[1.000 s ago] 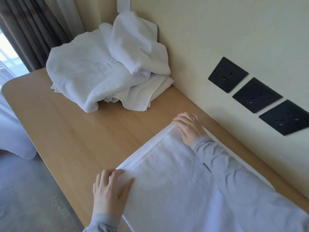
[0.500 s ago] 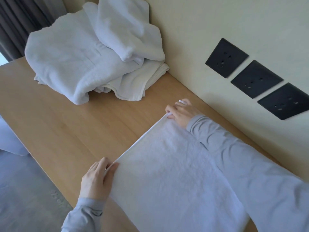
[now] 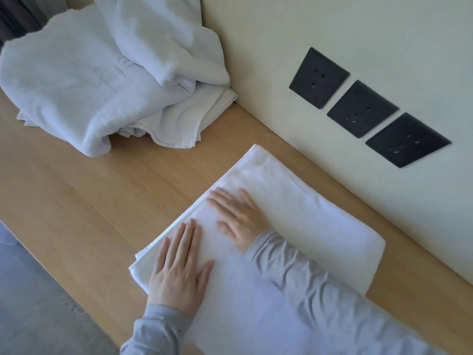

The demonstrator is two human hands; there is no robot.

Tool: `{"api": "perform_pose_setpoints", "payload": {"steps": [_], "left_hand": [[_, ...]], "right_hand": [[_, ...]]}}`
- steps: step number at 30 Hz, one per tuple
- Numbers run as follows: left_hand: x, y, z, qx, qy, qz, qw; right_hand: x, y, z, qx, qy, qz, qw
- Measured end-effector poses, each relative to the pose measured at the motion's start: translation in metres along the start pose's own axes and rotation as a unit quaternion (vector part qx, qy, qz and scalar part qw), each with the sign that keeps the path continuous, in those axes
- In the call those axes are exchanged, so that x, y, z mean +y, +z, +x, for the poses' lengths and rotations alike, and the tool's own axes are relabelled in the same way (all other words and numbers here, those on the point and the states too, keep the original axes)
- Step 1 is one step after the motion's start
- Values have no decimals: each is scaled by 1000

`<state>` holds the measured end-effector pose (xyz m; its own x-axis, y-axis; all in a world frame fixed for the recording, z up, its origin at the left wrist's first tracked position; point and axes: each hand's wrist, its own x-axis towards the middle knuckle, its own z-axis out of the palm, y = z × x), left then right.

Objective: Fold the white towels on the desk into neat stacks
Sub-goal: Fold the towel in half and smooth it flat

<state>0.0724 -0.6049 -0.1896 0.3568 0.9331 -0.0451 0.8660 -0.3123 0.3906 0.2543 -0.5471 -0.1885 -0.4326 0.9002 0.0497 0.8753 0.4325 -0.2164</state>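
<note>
Head view, first speaker: Where is the towel that is being folded?

Second speaker: The folded white terry towel (image 3: 302, 208) lies flat on the light wooden desk (image 3: 102, 201). One long side runs close along the cream wall (image 3: 332, 34). Its layered edges face left, and the side nearer the wall is a soft rounded fold. The near end runs out of view at the bottom.

First speaker: And the hands?

Second speaker: Both lie palm down on top of it, holding nothing. The left hand (image 3: 179, 272) rests near the towel's near left corner with its fingers straight and slightly spread. The right hand (image 3: 238, 216) is just beyond it, also flat, with its fingertips close to the layered left edge. Neither hand curls round the cloth. They only press on it. Grey sleeves cover both wrists, and the right sleeve (image 3: 320, 290) crosses the towel.

First speaker: What else is on the desk?

Second speaker: A loose heap of unfolded white towels (image 3: 89, 85) sits at the far end against the wall, well apart from the folded one, with bare wood between them. Thinner cloth with stacked edges shows at the bottom of the heap on its right.

First speaker: And around it?

Second speaker: Three black square wall sockets (image 3: 362, 108) sit in a slanting row on the wall to the right. Grey floor (image 3: 30, 303) shows below the desk's left edge.
</note>
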Motion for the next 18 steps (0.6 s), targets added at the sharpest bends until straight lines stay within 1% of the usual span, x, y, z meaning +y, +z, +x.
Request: {"api": "perform_pose_setpoints", "payload": {"steps": [1,3,4,5,6,8,10,11,12,13,14,16,17,18], "left_hand": [[-5,3,-1,-2,5,8,1000],[-10,8,-2,-4,9,17,1000],[-10,9,-1,-5,8,18,1000],[-9,10,0,-5,6,19,1000],[-8,11,1,-4,5,21,1000],[-7,10,2,-1,3,32,999],[-6,8,2,-4,1,41,999],[-5,8,1,-5,0,45,999],[-5,8,1,-6,-2,47,999],[-5,8,1,-8,-4,49,999],[-5,8,0,-9,-6,51,999],[-5,8,0,-14,-9,56,998],[-4,8,0,-17,-10,58,998],[-5,8,-1,-17,-11,59,998]], "right_hand": [[25,-3,-1,-8,29,-23,999],[74,-15,2,-27,123,-68,990],[93,-19,5,-53,167,-72,982],[107,-19,8,-76,192,-59,977],[114,-18,9,-83,201,-40,975],[115,-15,12,-71,211,-19,975],[104,-16,13,-62,228,-46,971],[92,-17,12,-44,226,-68,971],[74,-19,8,-17,204,-74,976],[52,-18,-1,6,162,-57,985],[27,-13,-15,9,102,-28,994],[-18,3,-56,-35,-15,-8,999],[-25,5,-76,-68,-51,-21,996],[-15,2,-93,-95,-60,-39,993]]}}
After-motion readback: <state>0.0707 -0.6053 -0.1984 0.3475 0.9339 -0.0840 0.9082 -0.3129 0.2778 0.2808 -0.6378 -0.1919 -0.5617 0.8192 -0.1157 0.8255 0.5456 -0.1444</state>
